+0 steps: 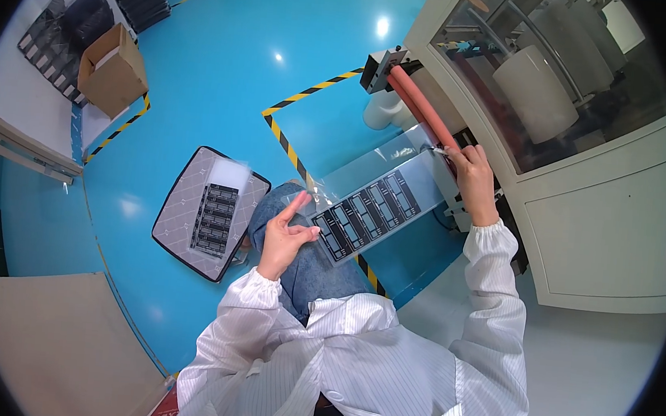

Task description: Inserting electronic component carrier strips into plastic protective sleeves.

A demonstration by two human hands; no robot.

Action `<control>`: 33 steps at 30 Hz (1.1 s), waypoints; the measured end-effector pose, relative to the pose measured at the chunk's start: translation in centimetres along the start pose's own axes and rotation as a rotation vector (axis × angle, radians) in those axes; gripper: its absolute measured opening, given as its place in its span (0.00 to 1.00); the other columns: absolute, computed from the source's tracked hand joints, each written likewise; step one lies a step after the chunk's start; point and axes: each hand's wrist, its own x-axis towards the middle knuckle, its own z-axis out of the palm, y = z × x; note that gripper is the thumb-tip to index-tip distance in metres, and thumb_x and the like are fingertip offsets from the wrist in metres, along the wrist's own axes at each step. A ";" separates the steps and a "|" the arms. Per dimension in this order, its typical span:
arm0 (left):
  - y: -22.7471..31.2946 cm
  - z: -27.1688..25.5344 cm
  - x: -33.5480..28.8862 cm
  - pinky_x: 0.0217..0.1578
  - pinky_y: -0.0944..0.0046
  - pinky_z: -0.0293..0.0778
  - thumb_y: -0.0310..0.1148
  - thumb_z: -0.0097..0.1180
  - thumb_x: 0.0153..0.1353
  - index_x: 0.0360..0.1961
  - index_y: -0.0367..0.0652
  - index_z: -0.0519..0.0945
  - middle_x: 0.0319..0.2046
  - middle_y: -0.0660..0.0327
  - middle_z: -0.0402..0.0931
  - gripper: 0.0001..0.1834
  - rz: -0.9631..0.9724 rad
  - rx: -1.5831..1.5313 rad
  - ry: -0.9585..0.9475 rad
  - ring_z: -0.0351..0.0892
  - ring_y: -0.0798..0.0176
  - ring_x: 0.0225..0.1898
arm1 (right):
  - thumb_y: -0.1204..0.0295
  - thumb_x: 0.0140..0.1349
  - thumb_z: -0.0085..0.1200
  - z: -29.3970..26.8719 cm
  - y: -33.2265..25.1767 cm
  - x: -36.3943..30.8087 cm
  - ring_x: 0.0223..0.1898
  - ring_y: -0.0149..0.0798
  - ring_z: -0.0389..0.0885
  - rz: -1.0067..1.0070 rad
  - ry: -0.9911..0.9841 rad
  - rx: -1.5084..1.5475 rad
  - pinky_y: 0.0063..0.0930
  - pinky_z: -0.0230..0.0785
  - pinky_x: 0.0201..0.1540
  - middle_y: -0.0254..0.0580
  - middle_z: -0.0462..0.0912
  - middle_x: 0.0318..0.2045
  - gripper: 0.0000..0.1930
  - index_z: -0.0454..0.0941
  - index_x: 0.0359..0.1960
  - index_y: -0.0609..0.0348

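Observation:
A long translucent strip of film with black rectangular printed panels slants from the machine's rollers down over my knees. At its lower left end is my left hand, index finger and thumb spread apart, the thumb touching the strip's edge. Clear loose film shows beside that index finger. My right hand is closed at the strip's upper end, against the red rollers. A small shiny thing sticks out by its fingertips; its kind is too small to tell.
Left of my knees, a grey patterned padded surface bears a stack of similar printed sheets. The machine, with large white rolls behind a window, stands at right. A cardboard box and black-yellow floor tape lie farther off.

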 end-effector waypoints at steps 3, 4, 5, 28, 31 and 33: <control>0.4 -0.3 -0.3 0.34 0.73 0.77 0.13 0.57 0.51 0.66 0.39 0.58 0.64 0.52 0.60 0.40 -0.012 0.034 0.005 0.81 0.70 0.33 | 0.82 0.48 0.56 0.0 -0.1 -0.3 0.35 0.41 0.74 0.067 -0.019 -0.024 0.33 0.73 0.35 0.40 0.75 0.29 0.14 0.81 0.39 0.59; 0.4 -0.5 -0.4 0.34 0.73 0.77 0.13 0.57 0.51 0.66 0.39 0.58 0.64 0.52 0.60 0.40 -0.013 0.036 0.006 0.81 0.70 0.33 | 0.82 0.48 0.57 0.0 -0.4 -0.3 0.33 0.41 0.74 0.070 0.005 -0.006 0.33 0.72 0.35 0.41 0.75 0.27 0.13 0.81 0.38 0.59; 0.4 -0.6 -0.6 0.34 0.73 0.77 0.13 0.57 0.51 0.66 0.40 0.58 0.64 0.52 0.60 0.40 -0.024 0.029 0.011 0.81 0.70 0.33 | 0.82 0.48 0.58 0.0 -0.6 -0.3 0.32 0.41 0.74 0.074 0.029 0.011 0.33 0.71 0.34 0.42 0.74 0.25 0.12 0.82 0.37 0.60; 2.6 -4.5 -3.5 0.37 0.73 0.79 0.17 0.57 0.54 0.56 0.31 0.70 0.38 0.56 0.80 0.26 -0.273 -0.028 0.013 0.80 0.70 0.34 | 0.77 0.56 0.55 -2.5 -5.3 -5.3 0.22 0.49 0.79 0.457 -0.170 0.422 0.30 0.70 0.29 0.59 0.78 0.24 0.08 0.81 0.36 0.67; 1.7 -5.8 -4.2 0.37 0.72 0.79 0.17 0.56 0.54 0.56 0.32 0.70 0.38 0.57 0.80 0.25 -0.273 -0.068 0.045 0.80 0.70 0.35 | 0.77 0.56 0.56 -4.7 -5.5 -7.5 0.20 0.43 0.77 0.544 -0.241 0.493 0.28 0.67 0.27 0.56 0.78 0.22 0.08 0.81 0.36 0.68; 0.5 -7.6 -4.5 0.37 0.72 0.80 0.16 0.53 0.56 0.58 0.31 0.67 0.40 0.56 0.78 0.26 -0.194 -0.160 0.126 0.81 0.68 0.36 | 0.76 0.57 0.56 -5.7 -4.9 -8.4 0.19 0.29 0.71 0.631 -0.362 0.591 0.24 0.63 0.24 0.45 0.78 0.19 0.08 0.81 0.35 0.69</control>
